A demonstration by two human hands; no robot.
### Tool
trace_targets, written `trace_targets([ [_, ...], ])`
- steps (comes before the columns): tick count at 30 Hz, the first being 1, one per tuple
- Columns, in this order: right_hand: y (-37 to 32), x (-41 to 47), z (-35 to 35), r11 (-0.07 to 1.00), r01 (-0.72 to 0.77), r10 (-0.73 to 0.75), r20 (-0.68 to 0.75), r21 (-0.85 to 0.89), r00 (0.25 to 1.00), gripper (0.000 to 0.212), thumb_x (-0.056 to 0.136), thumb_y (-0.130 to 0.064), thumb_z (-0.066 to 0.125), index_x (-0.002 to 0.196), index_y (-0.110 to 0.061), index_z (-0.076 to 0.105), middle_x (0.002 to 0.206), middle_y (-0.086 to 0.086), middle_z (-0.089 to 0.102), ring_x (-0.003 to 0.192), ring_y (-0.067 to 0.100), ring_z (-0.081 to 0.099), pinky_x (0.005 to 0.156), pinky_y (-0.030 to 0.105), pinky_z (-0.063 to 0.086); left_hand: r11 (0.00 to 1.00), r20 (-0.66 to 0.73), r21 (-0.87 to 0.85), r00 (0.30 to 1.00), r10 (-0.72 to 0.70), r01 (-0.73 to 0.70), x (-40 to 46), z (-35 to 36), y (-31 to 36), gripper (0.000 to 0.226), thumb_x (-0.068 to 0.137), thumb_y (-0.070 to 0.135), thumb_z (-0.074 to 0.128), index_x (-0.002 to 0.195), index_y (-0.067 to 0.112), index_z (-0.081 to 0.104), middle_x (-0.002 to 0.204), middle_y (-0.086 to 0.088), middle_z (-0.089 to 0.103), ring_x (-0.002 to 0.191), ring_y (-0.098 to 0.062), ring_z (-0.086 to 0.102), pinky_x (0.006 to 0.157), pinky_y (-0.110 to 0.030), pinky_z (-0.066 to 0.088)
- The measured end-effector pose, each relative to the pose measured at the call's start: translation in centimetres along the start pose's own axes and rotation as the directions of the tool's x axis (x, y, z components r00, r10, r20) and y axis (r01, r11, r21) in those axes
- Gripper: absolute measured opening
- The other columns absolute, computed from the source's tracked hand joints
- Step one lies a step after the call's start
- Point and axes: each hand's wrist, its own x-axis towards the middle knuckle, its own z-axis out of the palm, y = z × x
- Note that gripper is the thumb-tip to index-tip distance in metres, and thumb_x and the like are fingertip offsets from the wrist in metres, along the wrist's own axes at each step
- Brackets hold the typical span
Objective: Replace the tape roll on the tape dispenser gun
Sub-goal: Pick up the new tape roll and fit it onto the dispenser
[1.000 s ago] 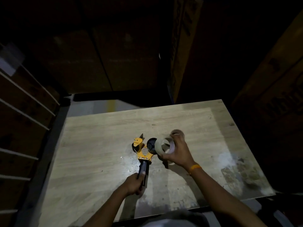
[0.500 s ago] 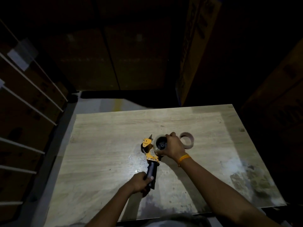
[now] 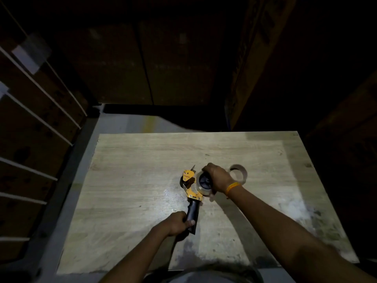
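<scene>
A yellow tape dispenser gun (image 3: 189, 181) with a black handle lies on the wooden table (image 3: 132, 180). My left hand (image 3: 177, 222) grips the black handle near the table's front. A clear tape roll (image 3: 202, 187) sits around the gun's dark hub, and my right hand (image 3: 217, 178) is wrapped over the roll's right side, hiding part of it. A bare cardboard tape core (image 3: 238, 173) lies on the table just right of my right hand.
Dark cardboard boxes (image 3: 255, 58) stand behind and to the right of the table. A rack with white bars (image 3: 40, 119) is at the left. The table's right front area is stained and shiny.
My right hand brought the clear roll from beside the gun onto its hub and stays pressed over it. The cardboard core came into view on the table. My left hand kept its hold on the handle.
</scene>
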Motion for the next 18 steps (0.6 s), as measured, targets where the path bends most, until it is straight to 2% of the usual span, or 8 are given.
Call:
trace_targets([
  [4, 0.1, 0.1, -1.3, 0.983, 0.165, -0.16, 0.065, -0.084, 0.985, 0.083, 0.069, -0.003, 0.088, 0.145, -0.01, 0.055, 0.144, 0.013, 0.059, 0.13, 0.036, 0.057, 0.103, 0.043, 0.05, 0.999, 0.008, 0.043, 1.0, 0.015, -0.015, 0.0, -0.3, 0.3, 0.04, 0.1, 0.056, 0.054, 0.1, 0.016, 0.054, 0.103, -0.008, 0.06, 0.093, -0.023, 0.056, 0.076, -0.034, 0.041],
  [8, -0.1, -0.1, -1.9, 0.972, 0.19, -0.174, 0.118, -0.137, 0.978, 0.082, 0.076, -0.005, 0.084, 0.15, -0.013, 0.05, 0.142, 0.016, 0.06, 0.131, 0.04, 0.057, 0.1, 0.049, 0.052, 0.998, 0.012, 0.063, 1.0, 0.022, -0.023, -0.2, -0.6, 0.4, 0.041, 0.1, 0.057, 0.055, 0.1, 0.016, 0.054, 0.102, -0.008, 0.06, 0.093, -0.023, 0.056, 0.076, -0.033, 0.041],
  [10, 0.0, -0.2, -1.4, 0.967, 0.195, -0.179, 0.107, -0.166, 0.978, 0.097, 0.067, -0.013, 0.093, 0.153, -0.015, 0.045, 0.144, 0.017, 0.057, 0.134, 0.04, 0.054, 0.101, 0.051, 0.052, 0.999, 0.019, 0.049, 1.0, 0.018, -0.019, -0.1, -0.6, 0.3, 0.042, 0.099, 0.058, 0.056, 0.101, 0.016, 0.055, 0.103, -0.009, 0.062, 0.093, -0.023, 0.057, 0.077, -0.034, 0.042],
  [12, -0.3, -0.5, -0.1, 0.968, 0.202, -0.197, 0.045, -0.146, 0.979, 0.115, 0.052, -0.031, 0.1, 0.152, -0.018, 0.044, 0.146, 0.012, 0.055, 0.136, 0.034, 0.048, 0.1, 0.049, 0.053, 0.999, 0.018, 0.041, 1.0, 0.014, -0.015, -0.2, -0.7, 0.2, 0.044, 0.098, 0.06, 0.055, 0.101, 0.016, 0.056, 0.107, -0.013, 0.066, 0.094, -0.024, 0.058, 0.076, -0.034, 0.042],
  [13, -0.7, -0.9, 0.6, 0.975, 0.196, -0.197, 0.008, -0.101, 0.98, 0.113, 0.05, -0.042, 0.099, 0.148, -0.019, 0.048, 0.14, 0.01, 0.057, 0.132, 0.032, 0.048, 0.096, 0.046, 0.053, 0.999, 0.015, 0.037, 1.0, 0.01, -0.01, -0.1, -0.6, 0.2, 0.045, 0.097, 0.061, 0.055, 0.101, 0.016, 0.057, 0.111, -0.016, 0.068, 0.094, -0.026, 0.06, 0.076, -0.035, 0.042],
  [15, -2.3, -1.6, 2.2, 0.98, 0.195, -0.197, -0.079, -0.029, 0.977, 0.093, 0.054, -0.057, 0.093, 0.134, -0.022, 0.061, 0.124, 0.008, 0.059, 0.118, 0.031, 0.05, 0.086, 0.042, 0.051, 1.0, 0.012, 0.029, 1.0, 0.008, -0.008, -0.2, -0.6, 0.3, 0.05, 0.096, 0.063, 0.055, 0.103, 0.014, 0.059, 0.115, -0.018, 0.07, 0.098, -0.03, 0.064, 0.077, -0.036, 0.043],
  [16, -3.3, -1.8, 3.0, 0.979, 0.202, -0.204, -0.099, -0.028, 0.974, 0.086, 0.057, -0.058, 0.091, 0.13, -0.021, 0.063, 0.123, 0.01, 0.059, 0.115, 0.032, 0.05, 0.086, 0.042, 0.049, 1.0, 0.014, 0.028, 1.0, 0.013, -0.013, -0.3, -0.6, 0.4, 0.055, 0.094, 0.064, 0.056, 0.105, 0.011, 0.062, 0.113, -0.018, 0.071, 0.097, -0.031, 0.065, 0.077, -0.036, 0.044],
  [18, -5.1, -1.8, 4.4, 0.976, 0.2, -0.207, -0.077, -0.085, 0.975, 0.085, 0.065, -0.047, 0.091, 0.136, -0.012, 0.059, 0.133, 0.017, 0.056, 0.118, 0.038, 0.049, 0.092, 0.047, 0.048, 0.999, 0.022, 0.028, 1.0, 0.022, -0.023, -0.3, -0.4, 0.4, 0.063, 0.09, 0.065, 0.06, 0.115, 0.008, 0.066, 0.11, -0.015, 0.071, 0.093, -0.029, 0.064, 0.077, -0.034, 0.046],
])
